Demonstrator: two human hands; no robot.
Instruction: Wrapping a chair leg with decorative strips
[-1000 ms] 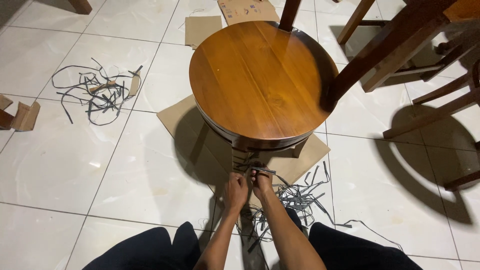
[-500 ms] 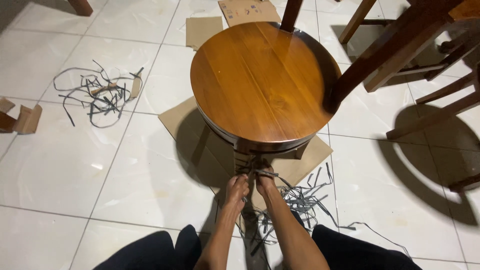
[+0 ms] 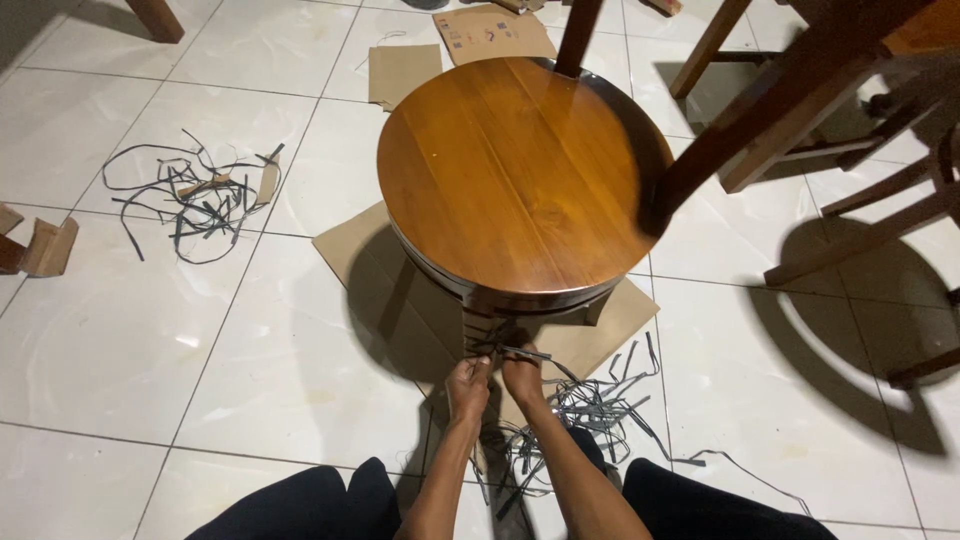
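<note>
both hands were low at the near edge of the round wooden table (image 3: pixel 520 175), just under its rim, working at a grey strap (image 3: pixel 520 352) that ran across the table's leg area. the left hand (image 3: pixel 467 383) had its fingers closed on the strap's left part, and the right hand (image 3: pixel 522 377) pinched the same strap just beside it, the two hands almost touching. the strap sat at the near side of the table, in the shadow below the top, so how it was fastened there could not be told. the table stood on a flat sheet of cardboard (image 3: pixel 352 247) spread over the white tiled floor (image 3: pixel 150 340), the sheet's corners showing to the left and right of the table. a loose tangle of cut grey straps (image 3: pixel 590 415) lay on the floor just right of the hands, partly over the cardboard's near edge, crowding the space by the right forearm. a second heap of cut straps (image 3: pixel 190 200) lay well apart to the left on the tiles. small cardboard scraps (image 3: pixel 405 72) lay beyond the table's far edge, and another folded piece (image 3: pixel 45 245) sat at the far left. dark wooden chair legs (image 3: pixel 800 90) slanted in from the upper right, one overlapping the table's right edge in view. the person's dark-trousered knees (image 3: pixel 300 505) framed the bottom.
</note>
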